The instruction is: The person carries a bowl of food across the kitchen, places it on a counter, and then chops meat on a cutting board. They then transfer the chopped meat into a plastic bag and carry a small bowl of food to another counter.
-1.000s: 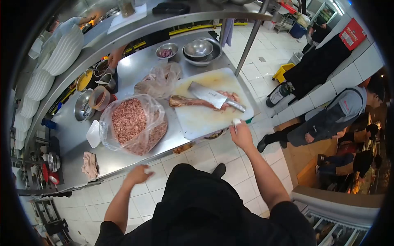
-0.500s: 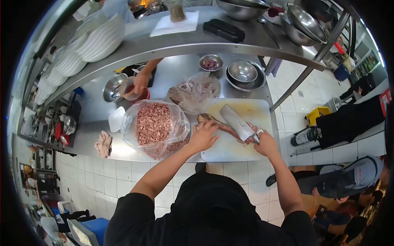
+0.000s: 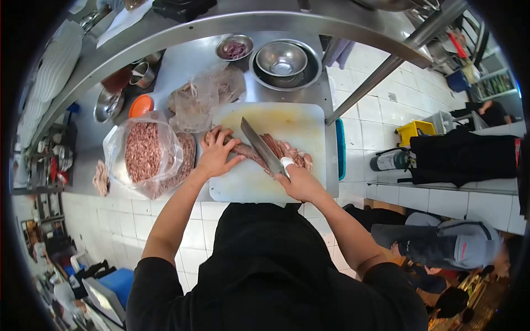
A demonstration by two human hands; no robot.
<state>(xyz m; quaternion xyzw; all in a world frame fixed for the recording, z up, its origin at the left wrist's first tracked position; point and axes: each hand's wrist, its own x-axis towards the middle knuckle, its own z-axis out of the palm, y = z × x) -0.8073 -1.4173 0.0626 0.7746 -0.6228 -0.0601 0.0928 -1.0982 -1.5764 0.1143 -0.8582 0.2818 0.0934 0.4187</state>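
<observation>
On the white cutting board (image 3: 232,185) lies a long, dark brown-red piece of meat (image 3: 248,153). My left hand (image 3: 217,156) holds its left end, fingers bent over the top and thumb apart. The handle of a broad cleaver (image 3: 259,142) is in my right hand (image 3: 301,182), and a white wrap shows near one finger. Its blade stands on edge across the meat, pointing away from me and to the left. Cut slices of meat (image 3: 295,153) lie heaped along the blade's right side.
Left of the board sits a plastic bag of chopped meat (image 3: 144,151), with a clear plastic bag (image 3: 201,102) behind it. Steel bowls (image 3: 281,59) and a bowl of purple pieces (image 3: 234,49) stand farther back. A steel shelf (image 3: 243,25) overhangs the counter.
The view has shifted, moving the counter leftward. The cleaver has turned from flat-looking to edge-on over the meat, with slices now heaped beside it. Another person's hand at the left has gone from view.
</observation>
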